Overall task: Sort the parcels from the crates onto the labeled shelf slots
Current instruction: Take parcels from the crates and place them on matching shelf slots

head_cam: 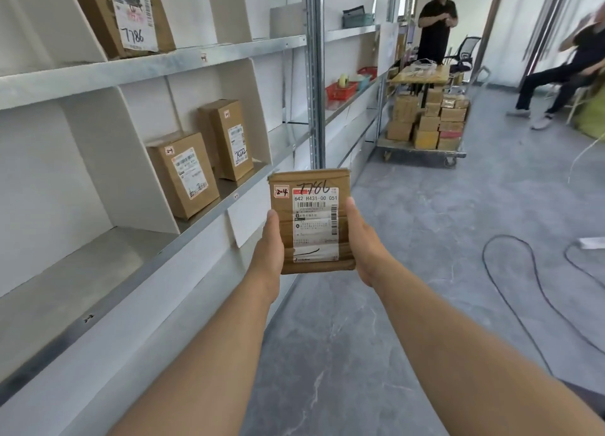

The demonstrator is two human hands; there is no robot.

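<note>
We hold one cardboard parcel [312, 221] in the centre of the frame, our left hand [270, 239] and right hand [363, 242] gripping its two sides; its sticker reads 2-4. On the shelf [82, 265] at the left, a standing parcel [183, 173] carries the same mark, so ours probably belongs beside it. Many boxes wait on the cart [425, 118] at the upper right, so we judge much sorting is left.
</note>
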